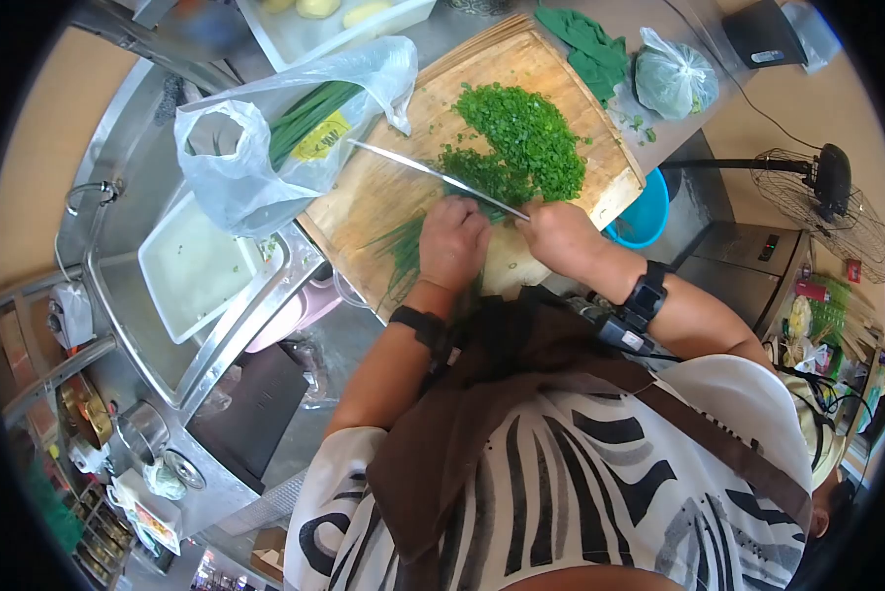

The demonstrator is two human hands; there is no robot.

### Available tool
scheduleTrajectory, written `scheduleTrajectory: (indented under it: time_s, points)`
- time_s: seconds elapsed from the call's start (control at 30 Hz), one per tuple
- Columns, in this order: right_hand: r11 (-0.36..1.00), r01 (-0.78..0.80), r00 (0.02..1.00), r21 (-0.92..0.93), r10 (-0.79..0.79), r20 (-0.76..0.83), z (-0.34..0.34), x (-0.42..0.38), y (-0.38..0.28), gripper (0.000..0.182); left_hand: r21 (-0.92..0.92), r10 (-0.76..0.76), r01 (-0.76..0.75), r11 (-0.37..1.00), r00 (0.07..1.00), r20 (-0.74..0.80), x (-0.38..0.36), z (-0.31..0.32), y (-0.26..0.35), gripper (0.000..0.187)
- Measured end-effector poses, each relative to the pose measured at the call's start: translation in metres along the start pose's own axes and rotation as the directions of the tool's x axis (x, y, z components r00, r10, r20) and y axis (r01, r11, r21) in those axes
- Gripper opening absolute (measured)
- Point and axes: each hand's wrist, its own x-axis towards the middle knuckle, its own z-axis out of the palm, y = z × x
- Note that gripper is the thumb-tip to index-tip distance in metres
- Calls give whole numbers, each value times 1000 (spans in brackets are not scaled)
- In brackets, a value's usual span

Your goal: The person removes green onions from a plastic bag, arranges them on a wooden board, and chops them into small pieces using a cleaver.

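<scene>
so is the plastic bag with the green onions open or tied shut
Open. The plastic bag lies on its side beside the cutting board, its mouth gaping and untied, with whole green onions showing through the plastic.

The right hand (pixel 559 236) grips a knife (pixel 433 175) over chopped greens (pixel 521 143) — the left hand (pixel 452 241) pins uncut stalks (pixel 403 251) on the cutting board (pixel 383 192).

View: a single head-worn camera, looking steeply down over the wearer's own chest and forearms.
Facing: forward and down onto the wooden cutting board (pixel 403 197), which lies at upper centre.
Distance: close, the board at arm's reach.
Lens: fisheye, its dark circular rim bending the steel sink (pixel 117 295) at left and the floor fan (pixel 807 187) at right.
Shared ground: one view only.
</scene>
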Motion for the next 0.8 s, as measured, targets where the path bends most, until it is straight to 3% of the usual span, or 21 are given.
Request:
scheduleTrajectory:
  time_s: [0.07, 0.17, 0.37, 0.53, 0.63, 0.8]
  points:
    - [998, 53, 995, 39, -49, -87, -7, -6, 8, 15, -8, 22, -22, 1000, 998, -51, 0, 0, 2, 17]
    - [1000, -5, 999, 4, 5, -35, -29, -33, 12, 19, -22, -6, 5, 1000, 998, -63, -2, 0, 3, 17]
    - [989, -89, 966, -121, 116, 232, -61, -61, 3, 18, 11, -43, 43, 999, 999, -7, -6, 2, 2, 12]
    - [995, -32, 986, -94, 46, 157, -2, -5, 7, 14, 36, -69, 67, 997, 996, 56, -5, -5, 11, 16]
    - [1000, 2, 1000, -20, -2, 22, -7, -2, -3, 15, 45, -61, 57, 997, 994, 96, -6, -12, 15, 20]
    - [999, -29, 1000, -18, 29, -5, -22, -28, 8, 18, 23, 5, -6, 1000, 999, 40, -9, -6, 7, 26]
